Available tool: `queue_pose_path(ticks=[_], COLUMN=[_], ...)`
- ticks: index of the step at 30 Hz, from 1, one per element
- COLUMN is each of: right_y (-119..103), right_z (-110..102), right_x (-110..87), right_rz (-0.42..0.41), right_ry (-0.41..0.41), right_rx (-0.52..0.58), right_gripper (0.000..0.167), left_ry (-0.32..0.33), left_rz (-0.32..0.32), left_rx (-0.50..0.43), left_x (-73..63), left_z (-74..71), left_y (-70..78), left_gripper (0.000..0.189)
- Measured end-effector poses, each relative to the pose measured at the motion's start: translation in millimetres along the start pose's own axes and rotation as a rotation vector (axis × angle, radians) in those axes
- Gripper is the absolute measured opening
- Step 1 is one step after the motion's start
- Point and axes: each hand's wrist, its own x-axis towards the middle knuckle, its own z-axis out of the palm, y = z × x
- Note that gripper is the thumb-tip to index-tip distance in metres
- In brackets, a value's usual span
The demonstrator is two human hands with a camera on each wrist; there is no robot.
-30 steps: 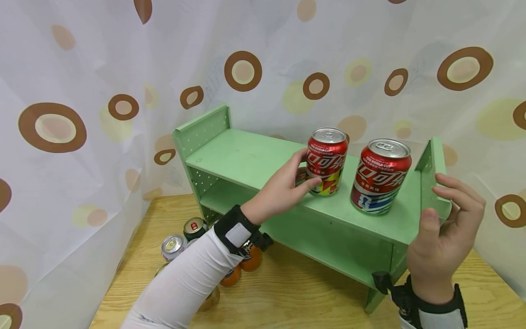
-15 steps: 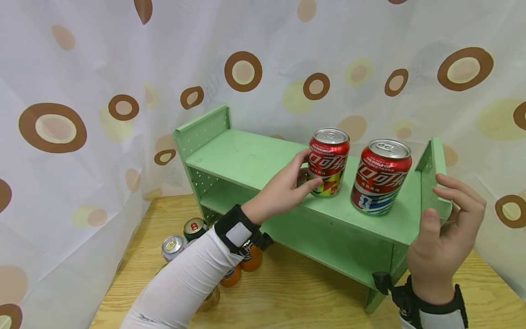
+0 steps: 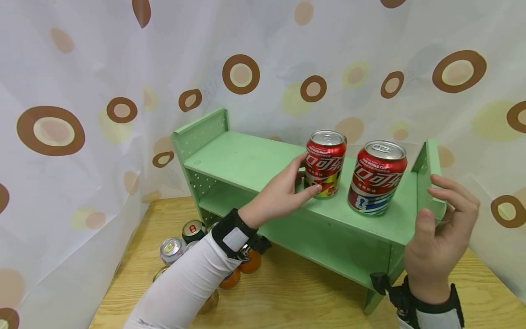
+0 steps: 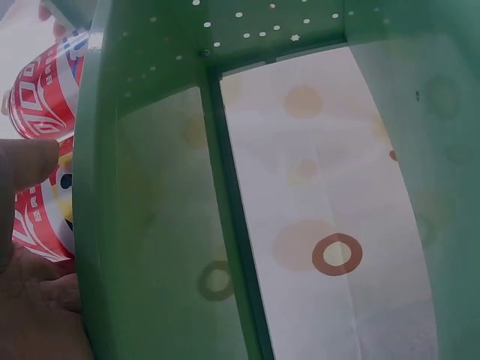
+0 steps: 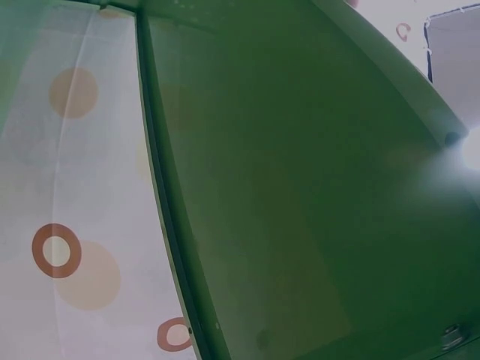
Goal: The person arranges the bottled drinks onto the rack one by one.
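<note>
In the head view, two red Coca-Cola cans stand upright on the top board of a green two-tier shelf (image 3: pixel 246 157). My left hand (image 3: pixel 279 194) holds the left can (image 3: pixel 326 157), which has a yellow patch, with the thumb at its front and fingers at its left side. The right can (image 3: pixel 376 178) stands beside it with a small gap between. At the shelf's right end panel (image 3: pixel 431 183), my right hand (image 3: pixel 441 242) rests its fingers against the outer edge, thumb apart. The left wrist view shows part of the held can (image 4: pixel 41 217) beyond the shelf's edge.
Several more cans, such as a silver can (image 3: pixel 171 249), a dark can (image 3: pixel 194 230) and an orange can (image 3: pixel 251 262), stand on the wooden table (image 3: pixel 287 297) left of and before the shelf. A patterned white sheet (image 3: pixel 267 41) hangs behind. The shelf's left end panel (image 3: pixel 201 137) stands upright.
The held can has shifted very slightly right, towards the other can, and turned a little. The head view has moved slightly. My right hand stays at the end panel.
</note>
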Motion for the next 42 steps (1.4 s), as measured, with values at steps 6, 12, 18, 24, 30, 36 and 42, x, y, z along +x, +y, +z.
queue_pose_path(ticks=[6, 12, 18, 24, 30, 36, 42], right_y=[0.7, 0.0, -0.4, -0.6, 0.4, 0.4, -0.1], right_z=[-0.6, 0.2, -1.5, -0.8, 0.3, -1.1, 0.0], right_x=[-0.8, -0.3, 0.3, 0.1, 0.1, -0.2, -0.8], right_rz=[-0.003, -0.007, 0.001, 0.001, -0.003, -0.001, -0.006], right_ry=[-0.012, -0.001, -0.003, 0.006, 0.006, 0.0, 0.003], right_rx=[-0.021, -0.04, -0.059, -0.03, -0.01, -0.015, -0.019], right_gripper=[0.04, 0.039, 0.04, 0.041, 0.04, 0.039, 0.038], left_ry=[0.032, 0.1, 0.194, 0.251, 0.315, 0.428, 0.486], left_rz=[0.009, 0.029, 0.074, 0.124, 0.153, 0.166, 0.131], left_rx=[-0.011, -0.031, -0.025, 0.025, 0.07, 0.096, 0.135], left_x=[-9.1, -23.4, -42.0, -67.2, -93.3, -117.8, -142.5], left_z=[-1.7, -4.8, -10.4, -23.6, -36.6, -45.6, -53.4], left_y=[-1.1, -2.7, -0.3, -2.9, -15.4, -25.2, -31.9], left_gripper=[0.079, 0.077, 0.064, 0.055, 0.043, 0.022, 0.024])
